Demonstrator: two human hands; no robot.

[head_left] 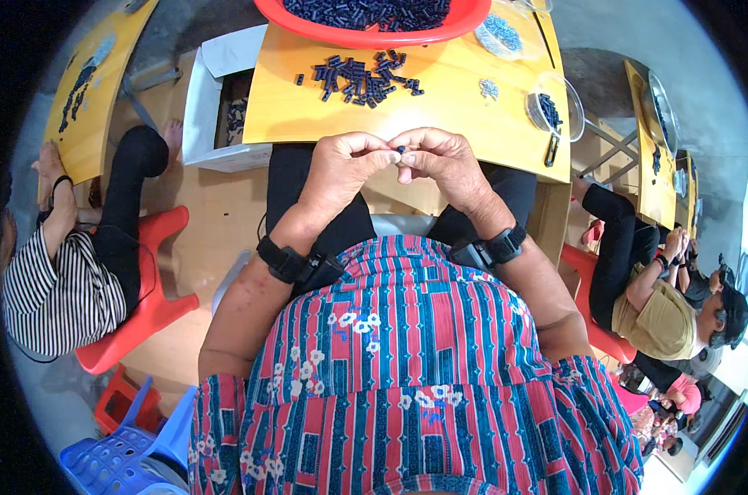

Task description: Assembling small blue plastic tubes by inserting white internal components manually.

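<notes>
My left hand [341, 169] and my right hand [444, 163] meet just off the near edge of the yellow table [456, 111]. Between their pinched fingertips sits a small dark piece [401, 149], mostly covered by the fingers. Both hands are closed, with thumbs and forefingers pressed together around it. Beyond them on the tabletop lies a loose pile of short dark tubular parts [362, 80]. A smaller heap of tiny pale, clear-looking parts [489, 88] lies to its right.
A red basin [374, 36] full of dark parts stands at the far edge. At right are a clear tub [578, 124] with dark parts and a clear bowl [518, 51] of pale blue bits. A white box [199, 107] stands left. People sit at neighbouring tables on both sides.
</notes>
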